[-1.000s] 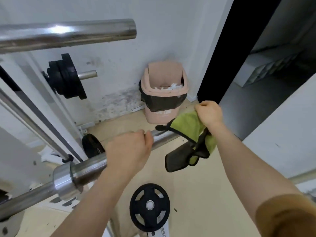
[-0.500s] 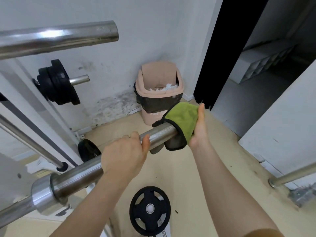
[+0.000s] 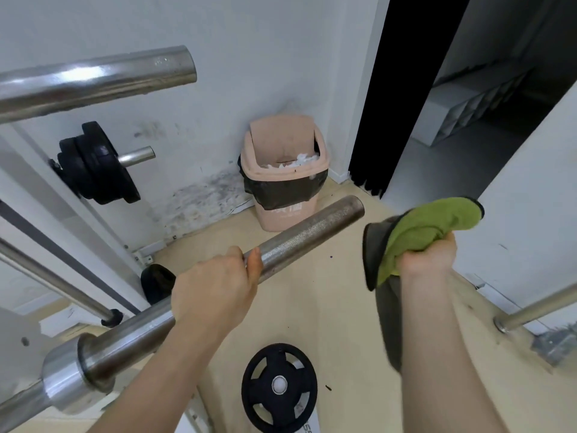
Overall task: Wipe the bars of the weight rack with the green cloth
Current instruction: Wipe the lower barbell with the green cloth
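Note:
A thick steel barbell sleeve (image 3: 312,228) runs from lower left up to the middle, its free end bare. My left hand (image 3: 215,285) grips it from above, about halfway along. My right hand (image 3: 426,256) holds the bunched green cloth (image 3: 427,228) with its dark grey backing, off to the right of the bar's end and not touching it. A second steel bar (image 3: 93,82) crosses the upper left. A thin bar (image 3: 56,281) slants at the left.
A pink waste bin (image 3: 287,182) with a black liner stands in the wall corner. Black weight plates (image 3: 96,164) hang on a peg at the left. Another plate (image 3: 279,387) lies on the floor below. A thin rod (image 3: 537,309) juts in at right. A dark doorway opens at upper right.
My right hand pulled the green cloth off the bar's end and moved it to the right; the end is now uncovered. My left hand keeps its grip on the bar.

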Motion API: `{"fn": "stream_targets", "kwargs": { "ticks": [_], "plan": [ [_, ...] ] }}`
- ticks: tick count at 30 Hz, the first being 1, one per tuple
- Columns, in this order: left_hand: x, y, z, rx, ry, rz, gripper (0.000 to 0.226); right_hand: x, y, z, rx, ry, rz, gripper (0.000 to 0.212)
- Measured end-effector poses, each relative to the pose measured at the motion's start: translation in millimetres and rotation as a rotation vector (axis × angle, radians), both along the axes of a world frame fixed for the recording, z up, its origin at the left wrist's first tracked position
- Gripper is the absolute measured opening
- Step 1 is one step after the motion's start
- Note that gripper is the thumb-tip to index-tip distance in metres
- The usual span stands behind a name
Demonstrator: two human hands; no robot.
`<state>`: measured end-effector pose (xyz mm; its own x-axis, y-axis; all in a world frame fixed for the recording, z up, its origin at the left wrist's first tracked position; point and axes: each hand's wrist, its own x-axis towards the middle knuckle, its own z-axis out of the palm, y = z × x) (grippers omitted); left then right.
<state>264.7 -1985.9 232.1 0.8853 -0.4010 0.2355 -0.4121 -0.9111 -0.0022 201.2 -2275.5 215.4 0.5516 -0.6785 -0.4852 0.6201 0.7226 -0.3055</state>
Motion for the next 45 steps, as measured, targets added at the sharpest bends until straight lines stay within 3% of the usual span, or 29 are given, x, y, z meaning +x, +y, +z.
{"fn": "stream_targets", "kwargs": {
  "ticks": [2,5,9,12,16,19,23,26,28,30,31,34,37,40,45],
  "plan": [
    [0.3,-0.2,-0.5,-0.038,0.021,0.022,0.051,8.8,22.9,-7.6,0.04,-0.093,0.039,0.03],
    [-2.0,-1.7,3.5,-0.08,0.04,0.024,0.052,37.5,64.2,-2.8,-0.119,0.148,0.167,0.019],
    [-4.0,-3.9,3.4,-0.067,0.012,0.031,0.049,58.5,88.1,-0.6,-0.346,0.307,0.242,0.042],
    [-1.6,-3.2,1.7,-0.028,-0.005,0.012,0.048,60.5,110.6,-3.8,-0.308,0.297,0.33,0.042],
    [4.8,-0.9,3.0,-0.02,0.049,0.016,0.051,51.5,191.2,-15.7,-0.172,0.227,0.545,0.024],
    [1.4,4.6,6.6,-0.027,0.065,-0.043,0.044,42.1,229.5,-15.1,-0.187,0.237,0.658,0.022],
    [-14.9,44.1,30.1,-0.047,0.131,-0.162,0.035,46.5,182.5,-5.9,-0.274,0.306,0.522,0.037],
    [-8.6,109.5,46.8,-0.059,0.024,0.101,0.035,56.4,147.1,4.4,-0.224,0.315,0.345,0.04],
    [-3.0,148.6,43.6,-0.068,0.186,0.289,0.04,58.6,160.4,3.0,-0.228,0.313,0.343,0.045],
    [-4.4,162.0,33.0,-0.208,0.403,0.373,0.045,52.9,200.2,-0.8,-0.205,0.285,0.413,0.048],
    [-7.1,162.1,26.5,-0.282,0.425,0.381,0.045,49.3,223.5,-3.2,-0.167,0.265,0.456,0.051],
    [-18.5,161.8,13.3,-0.297,0.227,0.285,0.038,42.5,292.8,-9.7,-0.058,0.175,0.597,0.065],
    [-36.8,172.7,4.1,-0.343,0.111,0.157,0.04,31.9,352.8,-8.1,-0.052,0.161,0.715,0.066],
    [-56.2,183.2,5.8,-0.365,0.084,0.03,0.051,19.0,385.5,-6.4,-0.114,0.141,0.812,0.062],
    [-43.1,196.0,33.8,-0.634,0.278,0.107,0.038,-7.0,378.4,-1.8,-0.389,0.315,0.995,0.046]
  ]
}}
